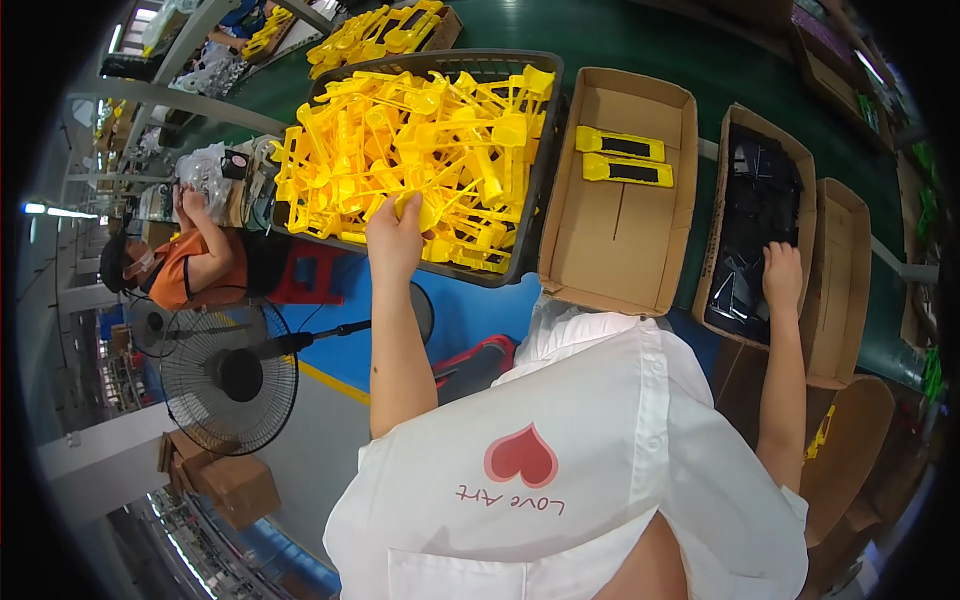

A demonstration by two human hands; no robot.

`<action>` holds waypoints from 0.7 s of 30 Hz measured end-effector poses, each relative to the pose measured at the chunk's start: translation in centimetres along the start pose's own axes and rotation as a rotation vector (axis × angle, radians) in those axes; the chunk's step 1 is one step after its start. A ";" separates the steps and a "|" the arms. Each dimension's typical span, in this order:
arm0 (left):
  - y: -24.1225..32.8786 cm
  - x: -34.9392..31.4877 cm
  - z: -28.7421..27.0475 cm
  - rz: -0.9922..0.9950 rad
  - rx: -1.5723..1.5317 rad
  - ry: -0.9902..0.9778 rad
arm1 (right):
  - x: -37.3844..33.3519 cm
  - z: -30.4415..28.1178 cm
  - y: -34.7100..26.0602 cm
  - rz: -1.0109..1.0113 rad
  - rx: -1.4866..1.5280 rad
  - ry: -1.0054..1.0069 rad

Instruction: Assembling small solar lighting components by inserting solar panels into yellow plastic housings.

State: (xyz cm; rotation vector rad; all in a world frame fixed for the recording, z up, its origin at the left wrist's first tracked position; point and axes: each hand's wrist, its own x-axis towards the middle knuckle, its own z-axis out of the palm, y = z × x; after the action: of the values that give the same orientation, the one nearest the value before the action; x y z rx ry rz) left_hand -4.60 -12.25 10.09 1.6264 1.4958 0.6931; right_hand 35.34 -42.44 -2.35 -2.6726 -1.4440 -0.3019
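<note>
My left hand is at the near side of a dark plastic crate heaped with yellow plastic parts. Its thumb and fingers close on one yellow plastic part. Over the right side of a cardboard tray of flat black pieces, my right hand has its fingers drawn together; what they pinch, if anything, is hidden. Between the two containers stands a shallow cardboard box. Two yellow parts with black strips lie side by side near its far end.
Another cardboard tray stands at the far right. More yellow parts fill a box behind the crate on the green bench. To the left are a standing fan and a co-worker in orange.
</note>
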 end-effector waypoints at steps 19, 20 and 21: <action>-0.6 -8.8 7.3 -0.792 -1.447 -0.833 | 1.2 -9.6 -14.9 0.558 1.887 -0.458; -0.3 -8.6 7.7 -0.690 -1.426 -0.845 | 0.9 -8.1 -14.4 0.438 1.882 -0.525; 0.2 -8.8 8.2 -0.637 -1.419 -0.746 | 1.3 -8.5 -15.3 0.423 1.740 -0.524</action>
State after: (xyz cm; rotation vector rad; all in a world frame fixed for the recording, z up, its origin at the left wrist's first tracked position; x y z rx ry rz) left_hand 0.95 -22.49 7.04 0.1877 0.5366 0.4582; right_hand 22.14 -34.47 5.95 -1.3856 -0.4798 1.1637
